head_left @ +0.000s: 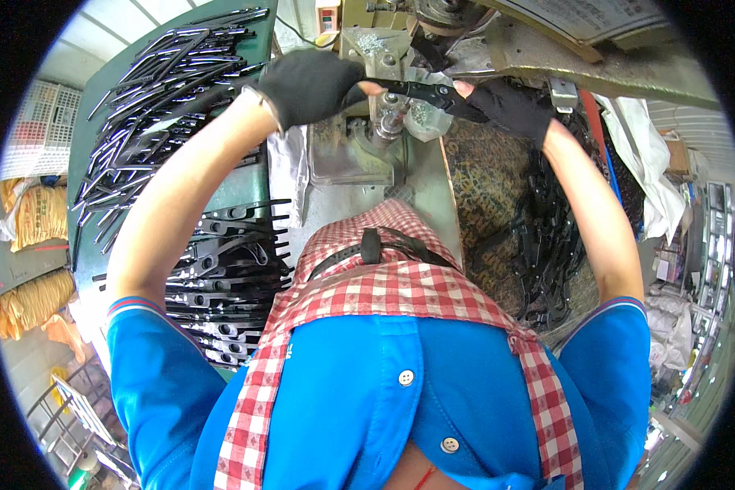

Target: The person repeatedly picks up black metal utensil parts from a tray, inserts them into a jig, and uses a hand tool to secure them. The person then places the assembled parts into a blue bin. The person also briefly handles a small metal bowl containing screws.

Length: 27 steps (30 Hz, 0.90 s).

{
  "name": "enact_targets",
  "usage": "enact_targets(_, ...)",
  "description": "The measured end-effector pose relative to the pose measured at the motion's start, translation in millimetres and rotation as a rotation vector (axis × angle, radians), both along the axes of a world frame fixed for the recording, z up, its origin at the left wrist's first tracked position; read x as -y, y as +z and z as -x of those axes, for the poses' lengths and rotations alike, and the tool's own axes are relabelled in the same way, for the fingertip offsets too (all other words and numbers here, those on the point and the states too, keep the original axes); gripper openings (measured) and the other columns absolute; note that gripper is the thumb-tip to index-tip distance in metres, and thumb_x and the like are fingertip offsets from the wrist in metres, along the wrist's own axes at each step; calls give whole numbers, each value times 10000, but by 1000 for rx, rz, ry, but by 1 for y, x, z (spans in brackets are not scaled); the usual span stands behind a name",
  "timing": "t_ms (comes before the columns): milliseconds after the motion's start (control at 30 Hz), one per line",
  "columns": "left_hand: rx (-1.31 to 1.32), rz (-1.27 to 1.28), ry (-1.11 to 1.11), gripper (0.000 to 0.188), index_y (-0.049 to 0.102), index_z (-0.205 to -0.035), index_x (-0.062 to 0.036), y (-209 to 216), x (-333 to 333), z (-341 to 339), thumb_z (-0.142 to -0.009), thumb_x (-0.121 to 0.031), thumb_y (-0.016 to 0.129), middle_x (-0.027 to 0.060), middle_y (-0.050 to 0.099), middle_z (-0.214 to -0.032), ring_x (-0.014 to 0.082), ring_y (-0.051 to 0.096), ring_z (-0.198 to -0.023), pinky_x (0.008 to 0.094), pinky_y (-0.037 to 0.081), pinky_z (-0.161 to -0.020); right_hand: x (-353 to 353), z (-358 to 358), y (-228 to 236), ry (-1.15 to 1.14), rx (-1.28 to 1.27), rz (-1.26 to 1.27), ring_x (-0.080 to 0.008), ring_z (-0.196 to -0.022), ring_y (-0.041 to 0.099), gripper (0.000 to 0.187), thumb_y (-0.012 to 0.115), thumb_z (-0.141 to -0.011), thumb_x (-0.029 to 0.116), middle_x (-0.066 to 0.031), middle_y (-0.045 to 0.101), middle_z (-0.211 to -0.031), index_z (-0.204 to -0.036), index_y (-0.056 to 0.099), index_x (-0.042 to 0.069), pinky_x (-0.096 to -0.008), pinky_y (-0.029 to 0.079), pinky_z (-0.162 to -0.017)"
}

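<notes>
Both of my hands wear black gloves with bare fingertips showing. A slim black metal part [420,90], with a round pivot near its right portion, stretches between them. Its left end is gripped by my left hand [312,88], fingers closed round it. At the other end my right hand [510,106] is closed on the same part, its fingers partly hidden. The part is held level above the metal post [389,122] of a bench machine. Whether it touches the post I cannot tell.
Many bent black rods [171,94] lie on the green table [253,49] at left, with flat black perforated parts [229,269] nearer me. More black parts [547,245] are heaped at right. Small silver pieces [371,42] sit behind the post. A heavy machine frame [539,61] overhangs at back right.
</notes>
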State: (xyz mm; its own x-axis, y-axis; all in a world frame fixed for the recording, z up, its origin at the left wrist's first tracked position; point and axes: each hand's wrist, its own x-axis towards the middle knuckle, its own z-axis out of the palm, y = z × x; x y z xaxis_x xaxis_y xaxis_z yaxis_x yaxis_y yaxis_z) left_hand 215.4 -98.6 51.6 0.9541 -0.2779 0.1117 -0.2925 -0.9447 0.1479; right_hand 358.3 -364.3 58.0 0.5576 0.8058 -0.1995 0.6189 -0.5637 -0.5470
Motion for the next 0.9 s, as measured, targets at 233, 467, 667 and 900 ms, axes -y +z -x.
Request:
enact_targets(233, -111, 47, 22, 498, 626, -902, -77, 3, 7, -1, -904, -533, 426, 178, 636, -754, 375, 631, -744, 458, 495, -695, 7, -9, -16, 34, 175, 4, -233, -619, 543, 680, 444, -872, 615, -210, 555, -633, -822, 607, -43, -391, 415, -633)
enact_targets(467, -54, -79, -8, 477, 647, -879, -93, 4, -1, -9, -903, -519, 434, 170, 629, -702, 369, 619, -680, 464, 478, -646, 2, 8, -28, -137, -138, -135, -188, -558, 464, 741, 434, -843, 674, -130, 436, -531, -673, 546, -38, -331, 385, -607)
enact_targets(667, -112, 66, -61, 537, 658, -925, -93, -21, -2, -10, -909, -557, 387, 194, 606, -650, 396, 607, -612, 469, 480, -574, -2, -4, -30, 40, -32, 27, -191, -517, 444, 706, 416, -880, 632, -109, 439, -507, -658, 551, -25, -351, 373, -563)
enact_targets(900, -35, -39, -45, 473, 640, -903, -110, -14, -3, 0, -869, -552, 475, 169, 611, -679, 360, 623, -640, 445, 484, -563, 10, 27, -26, -82, 409, -263, -246, -707, 607, 415, 552, -885, 443, -129, 603, -719, -877, 593, 30, -330, 458, -640)
